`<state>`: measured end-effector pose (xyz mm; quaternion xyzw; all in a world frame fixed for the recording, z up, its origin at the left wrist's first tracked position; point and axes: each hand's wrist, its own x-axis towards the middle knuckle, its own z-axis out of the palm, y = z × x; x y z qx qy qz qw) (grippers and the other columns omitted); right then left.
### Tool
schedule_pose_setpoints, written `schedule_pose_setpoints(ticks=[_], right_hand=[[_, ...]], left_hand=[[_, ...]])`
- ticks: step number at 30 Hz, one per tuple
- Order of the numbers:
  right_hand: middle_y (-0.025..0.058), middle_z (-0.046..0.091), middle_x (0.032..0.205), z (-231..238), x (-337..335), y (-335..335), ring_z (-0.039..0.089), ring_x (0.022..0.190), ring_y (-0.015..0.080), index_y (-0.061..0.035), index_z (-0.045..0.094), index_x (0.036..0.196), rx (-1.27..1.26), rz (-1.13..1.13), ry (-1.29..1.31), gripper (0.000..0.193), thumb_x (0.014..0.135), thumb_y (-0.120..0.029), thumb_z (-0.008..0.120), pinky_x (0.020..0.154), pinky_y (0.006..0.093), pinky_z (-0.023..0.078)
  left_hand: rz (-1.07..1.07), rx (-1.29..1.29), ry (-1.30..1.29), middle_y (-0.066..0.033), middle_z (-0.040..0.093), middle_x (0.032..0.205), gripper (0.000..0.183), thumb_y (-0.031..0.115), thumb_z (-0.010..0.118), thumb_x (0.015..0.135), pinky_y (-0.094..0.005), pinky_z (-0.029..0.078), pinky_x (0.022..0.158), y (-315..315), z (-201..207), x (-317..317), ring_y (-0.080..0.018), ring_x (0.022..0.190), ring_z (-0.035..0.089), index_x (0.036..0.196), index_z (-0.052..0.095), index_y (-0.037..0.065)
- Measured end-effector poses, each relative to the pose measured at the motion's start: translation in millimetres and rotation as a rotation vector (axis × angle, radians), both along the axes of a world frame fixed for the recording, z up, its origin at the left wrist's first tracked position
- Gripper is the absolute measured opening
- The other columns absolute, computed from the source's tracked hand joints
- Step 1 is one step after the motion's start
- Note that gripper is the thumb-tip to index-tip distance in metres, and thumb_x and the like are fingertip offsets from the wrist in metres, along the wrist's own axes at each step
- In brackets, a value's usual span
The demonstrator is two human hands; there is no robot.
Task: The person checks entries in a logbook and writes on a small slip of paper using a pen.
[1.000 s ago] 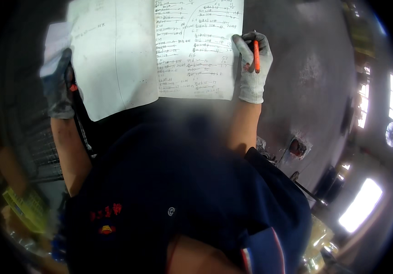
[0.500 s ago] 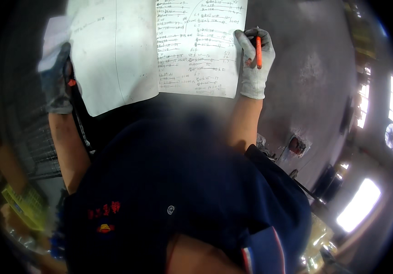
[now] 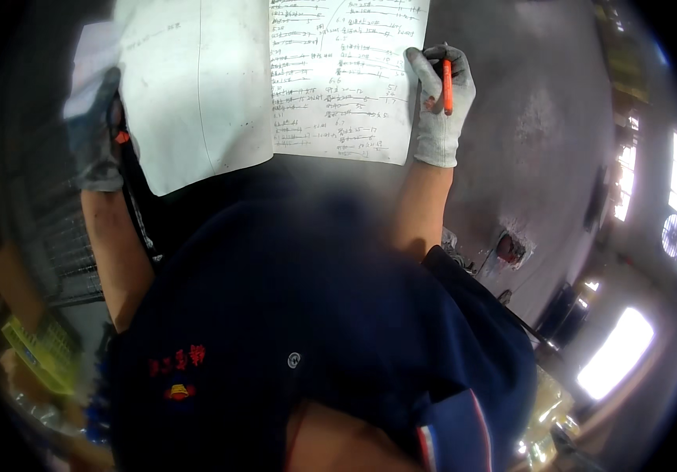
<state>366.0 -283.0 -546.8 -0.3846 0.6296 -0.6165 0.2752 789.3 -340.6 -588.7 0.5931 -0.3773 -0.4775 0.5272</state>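
An open notebook [image 3: 197, 102] lies spread before me. Its left page is nearly blank; handwritten lines, many struck through, fill the right page [image 3: 338, 118]. My left hand [image 3: 101, 145], in a dirty grey work glove, is closed at the notebook's left edge, its fingers partly hidden and dark. Beside that hand, white paper [image 3: 90, 67] sticks out past the page. My right hand [image 3: 442, 106], in a pale glove, is closed with an orange pen [image 3: 448, 86] held upright in it. The right thumb rests at the notebook's right edge.
A dark grey surface [image 3: 531, 118] with a rough, reddish-brown hole or patch [image 3: 511, 248] extends to the right. At the lower left is a yellow-green plastic basket [image 3: 39, 358]. Bright windows and a round fan [image 3: 673, 235] are at the far right.
The notebook and both hands have shifted very slightly upward in the picture. My grip on the notebook and on the pen looks the same.
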Motion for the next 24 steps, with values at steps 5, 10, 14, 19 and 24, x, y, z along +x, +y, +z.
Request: schedule_pose_setpoints(ticks=[5, 10, 14, 19, 24], right_hand=[[-0.0012, 0.062, 0.082, -1, 0, 0, 0.05, 0.071, 0.0053, -0.002, 0.065, 0.092, 0.005, 0.001, -0.003, 0.024, 0.077, -0.006, 0.084, 0.065, 0.0199, 0.042], [-0.0015, 0.061, 0.082, -2, 0, 0, 0.051, 0.071, 0.0061, -0.0021, 0.065, 0.092, 0.021, -0.005, -0.033, 0.024, 0.077, -0.004, 0.084, 0.068, 0.021, 0.043], [-0.0016, 0.061, 0.082, -7, -3, 0, 0.051, 0.073, 0.0061, -0.0012, 0.065, 0.093, -0.009, 0.01, 0.002, 0.024, 0.078, -0.003, 0.084, 0.07, 0.0211, 0.043], [-0.0016, 0.062, 0.083, -6, -2, 0, 0.054, 0.077, 0.0068, -0.002, 0.065, 0.093, -0.011, -0.005, 0.028, 0.023, 0.079, -0.002, 0.083, 0.074, 0.0216, 0.044], [-0.0023, 0.061, 0.084, -8, -4, -1, 0.052, 0.075, 0.0062, -0.0041, 0.066, 0.093, 0.017, -0.012, 0.037, 0.024, 0.079, -0.005, 0.084, 0.073, 0.0212, 0.043]], left_hand=[[0.0, -0.03, 0.028, 0.0046, 0.065, 0.087, 0.026, 0.009, 0.074, 0.092, -0.0157, 0.035, 0.048, -1, 3, -6, 0.0, 0.057, 0.046, 0.117, 0.067, 0.004], [0.017, 0.006, -0.004, 0.0048, 0.064, 0.085, 0.023, 0.008, 0.072, 0.093, -0.0157, 0.034, 0.048, 0, 6, -6, 0.0002, 0.057, 0.045, 0.115, 0.067, 0.004], [-0.017, 0.004, 0.023, 0.0065, 0.06, 0.079, 0.017, 0.009, 0.072, 0.093, -0.0168, 0.034, 0.047, 1, 5, -1, 0.0001, 0.055, 0.042, 0.109, 0.068, 0.005], [0.018, 0.015, -0.009, 0.0062, 0.051, 0.06, 0.017, 0.015, 0.078, 0.089, -0.0231, 0.027, 0.046, 0, 11, -8, -0.0038, 0.049, 0.041, 0.079, 0.067, 0.007], [0.01, 0.027, 0.033, 0.0071, 0.055, 0.067, 0.012, 0.015, 0.077, 0.089, -0.0201, 0.028, 0.046, 1, 12, -7, -0.0016, 0.051, 0.039, 0.092, 0.071, 0.005]])
